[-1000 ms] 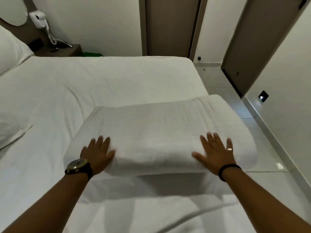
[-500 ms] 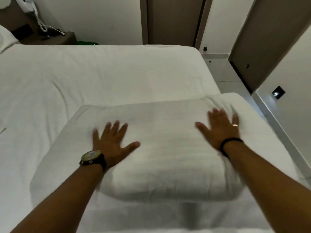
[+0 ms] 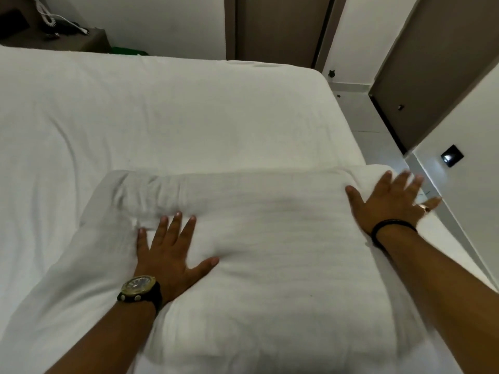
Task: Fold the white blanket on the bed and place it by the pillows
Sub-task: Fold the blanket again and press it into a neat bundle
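The right hand [image 3: 391, 203] is motion-blurred, and the blanket [image 3: 270, 252] runs off the bottom edge.

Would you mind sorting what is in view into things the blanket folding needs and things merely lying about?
Job:
folded white blanket
bed
left hand, flat on the blanket
right hand, flat on its right end

Lying about:
bedside table
coiled white cord
green item

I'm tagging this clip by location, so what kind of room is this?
Probably a hotel bedroom: a large bed with plain white sheets, a corded phone on the bedside table, and brown doors close by.
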A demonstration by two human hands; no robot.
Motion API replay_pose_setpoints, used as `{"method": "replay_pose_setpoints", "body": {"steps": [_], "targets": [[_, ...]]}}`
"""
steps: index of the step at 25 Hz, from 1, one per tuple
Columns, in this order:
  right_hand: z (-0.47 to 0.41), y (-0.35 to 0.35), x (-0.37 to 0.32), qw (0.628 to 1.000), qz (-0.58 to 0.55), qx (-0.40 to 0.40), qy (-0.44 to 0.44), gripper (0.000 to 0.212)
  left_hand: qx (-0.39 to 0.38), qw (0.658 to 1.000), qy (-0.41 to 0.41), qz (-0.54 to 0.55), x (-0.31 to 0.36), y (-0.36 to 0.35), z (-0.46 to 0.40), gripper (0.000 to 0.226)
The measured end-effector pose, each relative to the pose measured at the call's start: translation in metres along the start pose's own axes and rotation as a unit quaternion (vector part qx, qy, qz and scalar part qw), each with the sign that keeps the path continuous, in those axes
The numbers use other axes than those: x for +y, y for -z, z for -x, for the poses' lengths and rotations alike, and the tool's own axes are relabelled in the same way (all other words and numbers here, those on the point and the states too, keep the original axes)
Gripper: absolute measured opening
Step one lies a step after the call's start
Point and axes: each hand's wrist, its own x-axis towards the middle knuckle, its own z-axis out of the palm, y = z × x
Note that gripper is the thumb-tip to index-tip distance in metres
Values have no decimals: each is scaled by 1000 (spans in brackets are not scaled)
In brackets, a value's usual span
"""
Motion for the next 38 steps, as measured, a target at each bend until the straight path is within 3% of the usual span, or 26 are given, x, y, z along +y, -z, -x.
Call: {"method": "replay_pose_setpoints", "body": {"steps": [2, 4, 7, 13, 15, 16, 17, 18, 20, 21, 23, 25, 26, 28, 31, 33, 35, 38], "targets": [[3, -11, -47, 986, -20, 45, 158, 90, 12, 1000, 4, 8, -1, -5, -7, 101], [2, -22, -62, 971, -21, 1, 238, 95, 30, 999, -10, 4, 0, -8, -9, 103], [-5, -36, -40, 982, -25, 28, 186, 108, 49, 999, -15, 5, -3, -9, -9, 105], [23, -29, -57, 982, 68, -49, 168, 91, 84, 996, -20, 18, -7, -21, -17, 102], [52, -12, -56, 984, -48, -46, 163, 71, 75, 997, -15, 14, -6, -23, -19, 102], [83, -5, -50, 970, -177, -11, 166, 60, 63, 998, -14, 11, -5, -21, -19, 102], [124, 0, -45, 927, -335, 55, 161, 48, 47, 999, -8, 10, -5, -18, -18, 102], [177, 4, -41, 858, -486, 114, 121, 37, 32, 999, -4, 6, -5, -13, -15, 102], [280, 8, -36, 692, -706, 92, -120, 44, -4, 1000, -12, -21, -6, 5, -4, 104], [321, 5, -40, 596, -757, 48, -265, 52, -23, 999, -20, -32, -6, 17, 0, 105], [359, -8, -52, 456, -768, -93, -440, 58, -33, 998, -43, -39, 1, 46, 4, 107], [352, -12, -68, 367, -787, -208, -450, 60, -7, 997, -73, -12, 17, 74, -3, 106], [343, -14, -73, 346, -812, -202, -425, 61, -5, 996, -85, 7, 29, 85, -10, 106], [319, -20, -83, 339, -844, -142, -390, 71, -32, 994, -107, 16, 50, 100, -30, 110], [300, -42, -92, 363, -836, -96, -401, 97, -93, 988, -124, 17, 76, 109, -71, 124], [296, -70, -89, 371, -826, -82, -417, 99, -108, 987, -118, 30, 84, 111, -103, 115], [296, -91, -85, 388, -811, -108, -424, 98, -146, 981, -125, 19, 89, 102, -125, 106], [283, -99, -88, 394, -800, -183, -414, 103, -174, 977, -123, -6, 94, 80, -151, 122]]}}
